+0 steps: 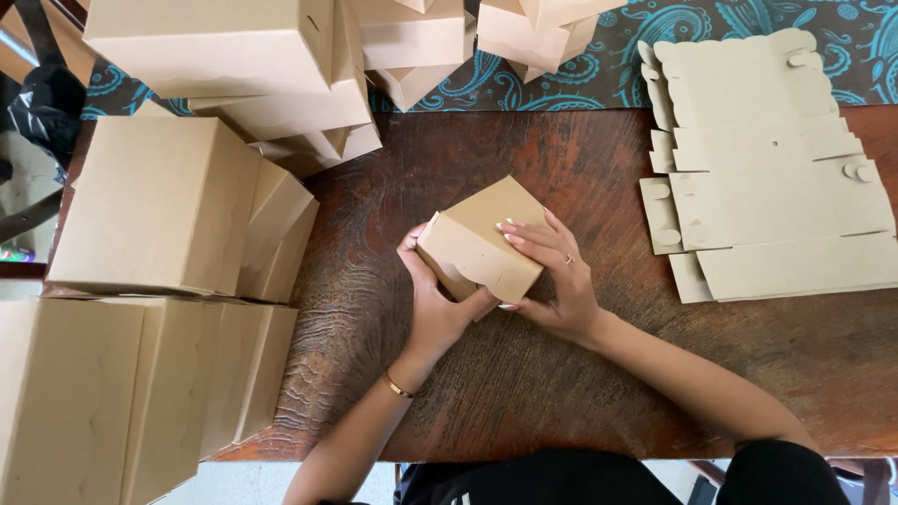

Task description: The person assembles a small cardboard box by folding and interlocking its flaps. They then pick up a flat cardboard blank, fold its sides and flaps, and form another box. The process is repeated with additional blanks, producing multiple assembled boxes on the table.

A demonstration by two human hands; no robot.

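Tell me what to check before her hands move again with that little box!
1. Both hands on the box: ok. The left hand grips its near side and the right hand its far side.
2. Box closed: cannot tell. The flap under the fingers is partly hidden.
3. Bare table around the box: ok.
4. Flat blanks stacked at the right: ok.
5. Finished boxes piled at the left, apart from the hands: ok.

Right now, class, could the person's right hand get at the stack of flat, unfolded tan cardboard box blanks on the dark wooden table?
Probably yes: the right hand holds the small folded tan cardboard box, but only bare table lies between it and the flat blanks.
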